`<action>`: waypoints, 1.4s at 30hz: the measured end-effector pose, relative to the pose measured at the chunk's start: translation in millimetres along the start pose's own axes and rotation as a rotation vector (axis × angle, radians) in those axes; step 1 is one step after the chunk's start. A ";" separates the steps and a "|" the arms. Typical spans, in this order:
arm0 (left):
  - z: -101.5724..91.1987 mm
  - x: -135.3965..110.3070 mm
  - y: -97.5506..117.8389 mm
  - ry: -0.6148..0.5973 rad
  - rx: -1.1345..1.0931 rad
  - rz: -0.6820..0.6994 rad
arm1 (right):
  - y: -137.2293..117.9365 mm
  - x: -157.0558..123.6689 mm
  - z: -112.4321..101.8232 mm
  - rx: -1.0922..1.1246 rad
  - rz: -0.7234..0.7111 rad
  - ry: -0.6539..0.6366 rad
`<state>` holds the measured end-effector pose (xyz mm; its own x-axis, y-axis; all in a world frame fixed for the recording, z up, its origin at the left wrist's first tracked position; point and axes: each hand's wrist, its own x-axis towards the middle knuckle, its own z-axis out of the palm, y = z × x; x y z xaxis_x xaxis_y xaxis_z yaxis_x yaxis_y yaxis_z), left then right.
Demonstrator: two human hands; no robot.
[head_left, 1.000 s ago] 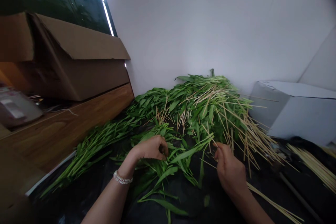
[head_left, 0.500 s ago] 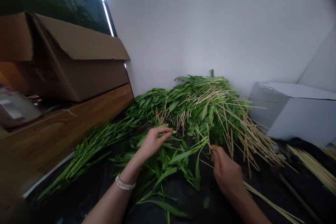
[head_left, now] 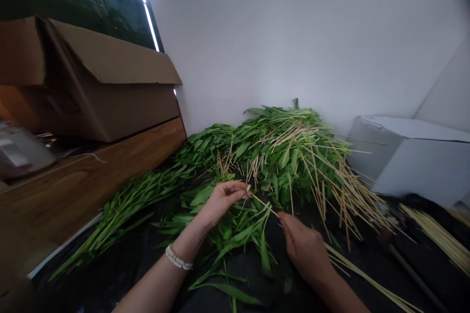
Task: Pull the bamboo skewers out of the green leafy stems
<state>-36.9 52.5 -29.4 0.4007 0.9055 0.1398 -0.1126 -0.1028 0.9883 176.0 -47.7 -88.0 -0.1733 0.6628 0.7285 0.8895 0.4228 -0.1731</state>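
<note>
My left hand (head_left: 223,200), with a beaded bracelet at the wrist, pinches a short pale-green piece of stem (head_left: 248,189) between thumb and fingertips. My right hand (head_left: 307,249) is closed on a thin bamboo stick (head_left: 261,201), whose far end reaches the stem piece at my left fingertips. Whether the tip has gone into the piece cannot be made out. A leafy green sprig (head_left: 264,244) hangs at the stick, close to my right fingers. Loose leafy stems (head_left: 227,254) lie below and between my hands.
A heap of leafy greens with many sticks (head_left: 293,142) rises against the wall. A bundle of long greens (head_left: 106,230) lies left. Cardboard box (head_left: 135,107) stands on a wooden ledge (head_left: 147,156). At right are a white box (head_left: 422,166), more sticks (head_left: 436,230) and a dark rod (head_left: 414,271).
My right hand has moved left and slightly down with the stick and sprig. My left hand has shifted a little right, and the stick's end now meets the stem piece.
</note>
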 end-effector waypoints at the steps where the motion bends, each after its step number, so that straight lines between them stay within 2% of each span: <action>1: 0.8 -0.1 -0.6 -0.004 -0.003 -0.004 | -0.2 -0.1 0.2 0.000 0.003 -0.012; 12: 3.0 -0.1 -4.2 -0.021 -0.003 -0.006 | 0.6 -2.4 3.3 0.001 0.021 -0.063; 20: 3.4 -0.1 -3.4 0.016 0.017 -0.014 | -0.2 -3.2 3.2 0.017 0.038 -0.086; 31: 7.4 0.3 -4.0 0.082 0.105 0.047 | 0.1 -3.5 3.5 -0.024 0.042 -0.065; 42: 8.8 -0.1 -3.9 0.074 0.104 0.021 | -0.4 -4.6 4.4 0.015 0.081 -0.110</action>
<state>-28.5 49.2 -32.8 0.3303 0.9303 0.1593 -0.0240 -0.1605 0.9867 174.6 -48.2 -94.3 -0.1471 0.7585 0.6349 0.8961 0.3740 -0.2391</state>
